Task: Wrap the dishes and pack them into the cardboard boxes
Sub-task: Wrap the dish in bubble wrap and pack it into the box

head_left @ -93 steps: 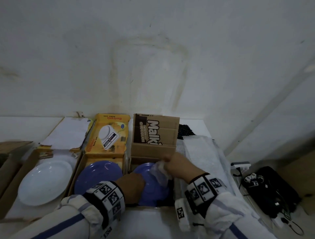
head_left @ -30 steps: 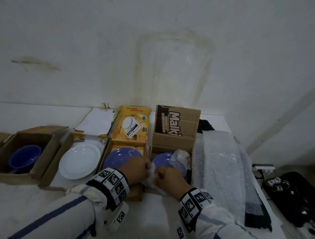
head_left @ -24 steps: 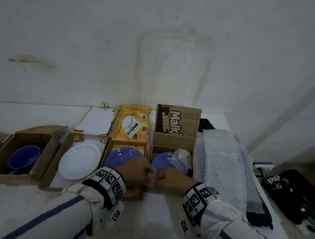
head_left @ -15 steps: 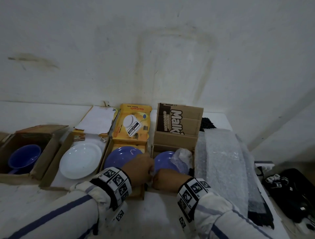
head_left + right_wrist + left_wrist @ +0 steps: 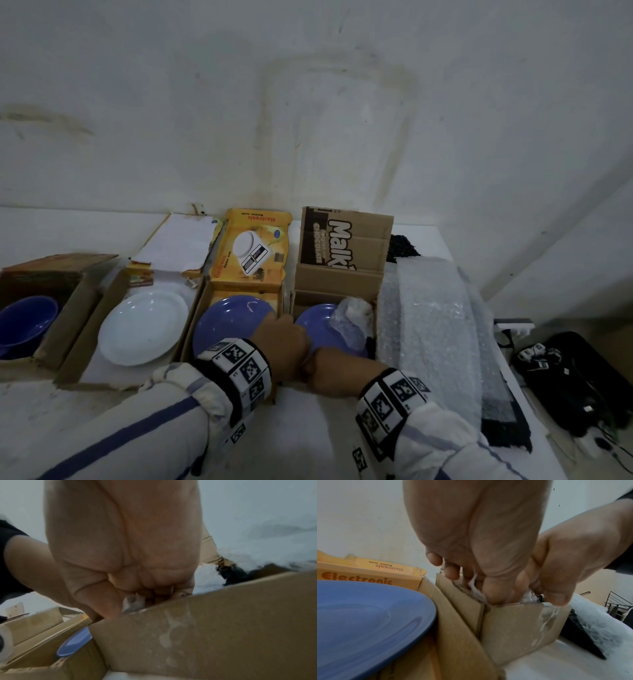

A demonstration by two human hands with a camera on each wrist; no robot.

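A blue plate (image 5: 317,325) lies in the brown Malki cardboard box (image 5: 337,277), with a crumpled sheet of bubble wrap (image 5: 352,317) over its right side. Both hands meet at the box's near wall. My left hand (image 5: 296,342) has its fingers curled and pinches a bit of the wrap (image 5: 475,586). Touching it, my right hand (image 5: 310,366) also pinches the wrap (image 5: 133,601) just above the cardboard wall (image 5: 205,628). The plate's near edge is hidden by the hands.
A second blue plate (image 5: 229,318) sits in the yellow kitchen-scale box (image 5: 251,253) to the left. Further left are a white plate (image 5: 144,325) in an open box and a blue bowl (image 5: 24,322) in another. A bubble wrap roll (image 5: 431,325) lies on the right.
Both hands have drawn back from over the plate to the box's near wall and now touch each other, still pinching the wrap. The crumpled wrap stays on the plate's right side.
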